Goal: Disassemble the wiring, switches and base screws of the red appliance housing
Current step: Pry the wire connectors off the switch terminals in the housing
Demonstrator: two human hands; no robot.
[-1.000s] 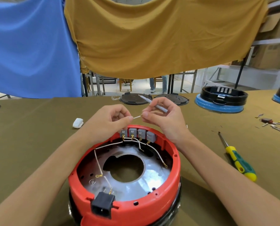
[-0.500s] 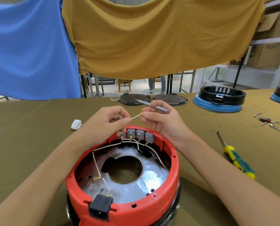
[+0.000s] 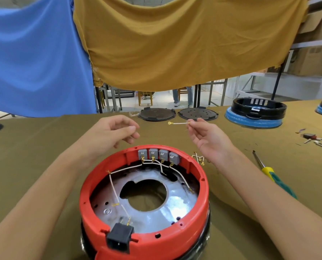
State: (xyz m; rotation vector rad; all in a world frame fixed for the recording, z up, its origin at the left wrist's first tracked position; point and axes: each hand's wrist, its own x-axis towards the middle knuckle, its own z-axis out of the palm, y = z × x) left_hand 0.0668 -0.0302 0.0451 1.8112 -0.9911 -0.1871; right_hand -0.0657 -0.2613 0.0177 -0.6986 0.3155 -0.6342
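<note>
Right hand [image 3: 209, 139] now pinching the freed short wire [image 3: 179, 123] beyond the red housing [image 3: 184, 239], left hand [image 3: 111, 134] having let go, hanging loosely open, olive-clothed table [image 3: 34, 156] lying beneath hanging blue and mustard cloths.

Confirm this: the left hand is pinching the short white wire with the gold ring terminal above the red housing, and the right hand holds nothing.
Not right: the hands are swapped. In the head view the right hand pinches the short white wire with the gold ring terminal, beyond the red housing; the left hand holds nothing, its fingers loosely curled.

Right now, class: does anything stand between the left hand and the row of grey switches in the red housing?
Nothing visible does. The left hand hovers empty just above and behind the grey switches, with open air between them.
</note>
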